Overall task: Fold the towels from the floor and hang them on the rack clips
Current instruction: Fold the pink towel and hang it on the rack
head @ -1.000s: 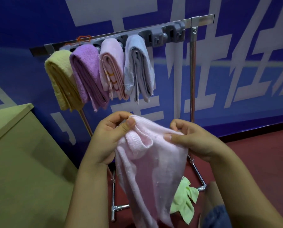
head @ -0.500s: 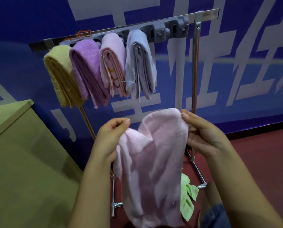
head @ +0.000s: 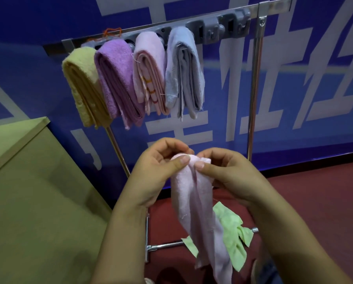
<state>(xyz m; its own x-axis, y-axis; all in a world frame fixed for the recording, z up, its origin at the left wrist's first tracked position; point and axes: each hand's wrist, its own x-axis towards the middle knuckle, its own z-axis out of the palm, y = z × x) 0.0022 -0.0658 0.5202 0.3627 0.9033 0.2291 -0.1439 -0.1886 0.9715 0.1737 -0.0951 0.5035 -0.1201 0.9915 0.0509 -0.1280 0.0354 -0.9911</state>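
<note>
My left hand [head: 157, 171] and right hand [head: 227, 173] are bare, with no rings, watch or gloves. My nails are short and unpainted. Both forearms are uncovered as far as the view reaches, no sleeve showing. Low at the bottom edge, a bit of blue denim [head: 268, 271] covers my leg.

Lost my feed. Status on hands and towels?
Both hands, left and right, pinching pink towel top. Four hung; two clips free. Green towel on floor. Path clear.
</note>
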